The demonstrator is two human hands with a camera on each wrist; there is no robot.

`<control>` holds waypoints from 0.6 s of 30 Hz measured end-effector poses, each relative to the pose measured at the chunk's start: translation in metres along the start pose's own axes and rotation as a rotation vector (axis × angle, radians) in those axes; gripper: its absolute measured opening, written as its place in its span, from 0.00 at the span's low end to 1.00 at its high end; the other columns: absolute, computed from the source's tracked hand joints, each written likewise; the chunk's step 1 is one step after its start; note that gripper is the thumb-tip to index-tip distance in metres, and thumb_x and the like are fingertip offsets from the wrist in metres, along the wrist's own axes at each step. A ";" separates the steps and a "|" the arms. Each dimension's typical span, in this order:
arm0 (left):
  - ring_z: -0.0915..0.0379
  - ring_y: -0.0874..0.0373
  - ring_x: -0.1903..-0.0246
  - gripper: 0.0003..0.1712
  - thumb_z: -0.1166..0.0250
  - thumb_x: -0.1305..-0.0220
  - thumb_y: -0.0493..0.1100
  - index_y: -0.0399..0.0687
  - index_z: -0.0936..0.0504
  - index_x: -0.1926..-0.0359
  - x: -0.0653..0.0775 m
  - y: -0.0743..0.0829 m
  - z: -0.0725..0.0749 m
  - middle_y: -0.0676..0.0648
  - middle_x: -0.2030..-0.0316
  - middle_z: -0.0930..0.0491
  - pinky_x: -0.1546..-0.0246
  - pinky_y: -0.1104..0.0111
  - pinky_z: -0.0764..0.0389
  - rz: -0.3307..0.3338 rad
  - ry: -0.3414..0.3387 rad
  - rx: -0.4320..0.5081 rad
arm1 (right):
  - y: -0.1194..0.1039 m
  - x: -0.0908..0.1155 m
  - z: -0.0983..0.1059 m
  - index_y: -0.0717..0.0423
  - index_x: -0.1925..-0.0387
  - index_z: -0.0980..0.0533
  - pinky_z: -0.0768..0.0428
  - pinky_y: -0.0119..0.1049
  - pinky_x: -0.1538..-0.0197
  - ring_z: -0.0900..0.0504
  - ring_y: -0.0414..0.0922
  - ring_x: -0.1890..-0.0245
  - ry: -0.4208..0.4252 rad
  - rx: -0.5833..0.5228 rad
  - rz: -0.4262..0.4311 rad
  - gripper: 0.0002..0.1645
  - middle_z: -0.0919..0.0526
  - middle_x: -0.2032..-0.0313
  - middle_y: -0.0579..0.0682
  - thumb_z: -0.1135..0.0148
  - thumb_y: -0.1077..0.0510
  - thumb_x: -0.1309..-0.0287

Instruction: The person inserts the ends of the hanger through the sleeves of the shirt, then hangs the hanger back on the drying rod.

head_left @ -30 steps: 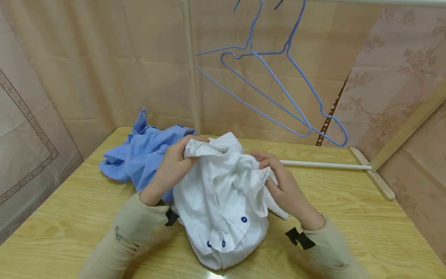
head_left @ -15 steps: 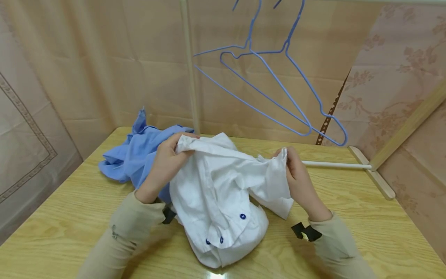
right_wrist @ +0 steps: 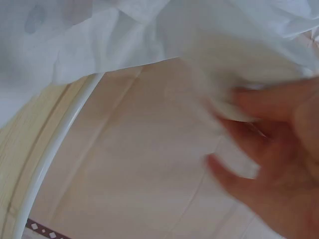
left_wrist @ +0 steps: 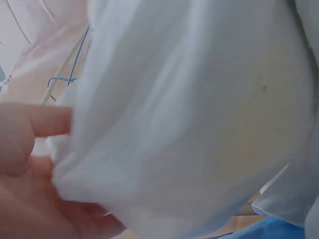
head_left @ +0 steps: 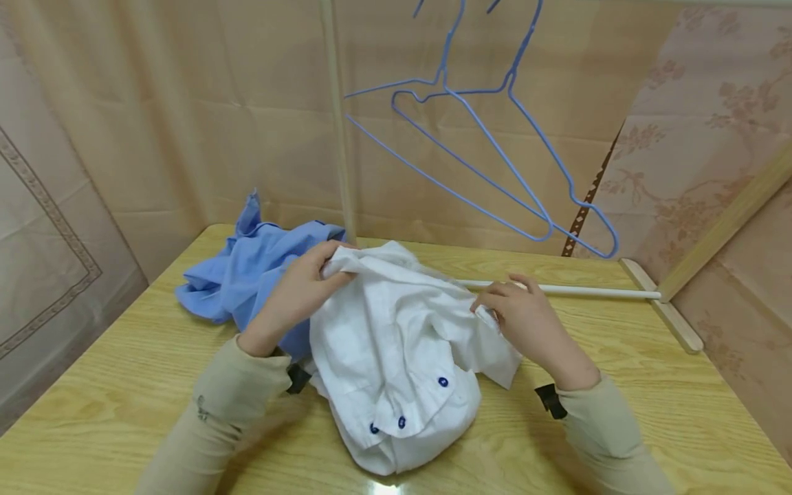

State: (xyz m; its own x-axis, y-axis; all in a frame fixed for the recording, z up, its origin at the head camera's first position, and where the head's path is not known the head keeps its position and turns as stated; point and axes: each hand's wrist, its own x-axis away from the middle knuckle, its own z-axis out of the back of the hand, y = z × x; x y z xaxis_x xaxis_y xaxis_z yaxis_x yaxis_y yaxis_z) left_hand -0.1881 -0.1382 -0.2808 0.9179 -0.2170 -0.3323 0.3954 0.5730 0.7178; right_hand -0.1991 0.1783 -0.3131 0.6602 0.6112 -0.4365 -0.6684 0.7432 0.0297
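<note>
A white shirt (head_left: 396, 330) with dark blue buttons lies bunched in the middle of the wooden table (head_left: 111, 385), its upper part raised between both hands. My left hand (head_left: 300, 285) grips its top left edge, thumb in front and fingers behind. In the left wrist view the white cloth fills most of the picture beside the thumb. My right hand (head_left: 529, 323) pinches a small fold at the shirt's right side between thumb and fingertips, other fingers lifted. The right wrist view shows that hand (right_wrist: 279, 144) blurred under the cloth. Left of the white shirt lies a crumpled blue shirt (head_left: 247, 275).
Two blue wire hangers (head_left: 476, 137) hang above the table's back. A white rod (head_left: 594, 293) runs low along the back to a wooden foot (head_left: 662, 306) at the right. A thin upright pole (head_left: 337, 124) stands behind the shirts, before a beige curtain (head_left: 185, 124).
My right hand first drew the shirt's edge out to the right, stretching it taut, then came slightly back with a smaller fold pinched. The left hand keeps its grip, shifting only a little.
</note>
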 end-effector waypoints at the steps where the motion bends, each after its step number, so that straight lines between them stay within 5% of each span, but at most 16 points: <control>1: 0.37 0.58 0.52 0.22 0.46 0.44 0.54 0.54 0.31 0.49 0.000 -0.001 0.000 0.52 0.51 0.32 0.54 0.61 0.36 -0.021 -0.041 -0.012 | -0.001 0.001 -0.001 0.48 0.69 0.22 0.44 0.50 0.46 0.25 0.46 0.61 -0.069 0.027 -0.013 0.18 0.21 0.66 0.45 0.43 0.73 0.59; 4: 0.45 0.56 0.45 0.24 0.49 0.41 0.48 0.51 0.37 0.44 -0.001 -0.003 -0.003 0.49 0.46 0.37 0.48 0.60 0.42 -0.085 -0.157 -0.040 | -0.005 0.004 -0.001 0.50 0.64 0.23 0.47 0.55 0.45 0.27 0.48 0.57 -0.231 0.037 -0.058 0.22 0.22 0.62 0.48 0.47 0.74 0.58; 6: 0.48 0.55 0.44 0.24 0.50 0.39 0.45 0.50 0.40 0.41 -0.001 -0.004 -0.004 0.47 0.44 0.40 0.47 0.59 0.44 -0.103 -0.211 -0.068 | -0.009 0.006 0.001 0.52 0.61 0.25 0.46 0.56 0.46 0.27 0.49 0.55 -0.255 0.038 -0.064 0.23 0.23 0.60 0.50 0.49 0.75 0.57; 11: 0.49 0.52 0.44 0.27 0.53 0.38 0.44 0.54 0.46 0.38 0.001 -0.004 -0.003 0.43 0.43 0.44 0.48 0.56 0.43 -0.024 -0.295 -0.141 | -0.026 0.004 0.017 0.56 0.59 0.27 0.42 0.51 0.46 0.29 0.49 0.54 -0.070 0.025 0.038 0.25 0.24 0.60 0.51 0.49 0.77 0.62; 14: 0.51 0.50 0.42 0.28 0.54 0.38 0.45 0.53 0.49 0.37 0.002 -0.003 -0.002 0.41 0.41 0.46 0.47 0.55 0.44 0.016 -0.327 -0.174 | -0.046 0.002 0.027 0.57 0.59 0.28 0.43 0.46 0.45 0.29 0.47 0.55 0.070 -0.051 0.183 0.26 0.25 0.59 0.50 0.47 0.76 0.65; 18: 0.48 0.49 0.43 0.26 0.54 0.38 0.43 0.45 0.47 0.39 0.003 -0.003 -0.001 0.40 0.42 0.43 0.47 0.56 0.43 -0.011 -0.332 -0.150 | -0.084 0.003 0.029 0.54 0.61 0.27 0.44 0.44 0.43 0.29 0.42 0.56 0.148 -0.109 0.428 0.20 0.25 0.60 0.47 0.49 0.71 0.61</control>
State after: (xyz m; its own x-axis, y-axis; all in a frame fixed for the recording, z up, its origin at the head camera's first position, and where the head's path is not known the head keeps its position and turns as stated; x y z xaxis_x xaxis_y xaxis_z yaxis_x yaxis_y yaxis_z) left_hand -0.1870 -0.1396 -0.2845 0.8847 -0.4541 -0.1052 0.4181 0.6733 0.6098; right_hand -0.1311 0.1254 -0.2905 0.2667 0.8056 -0.5291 -0.9074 0.3949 0.1440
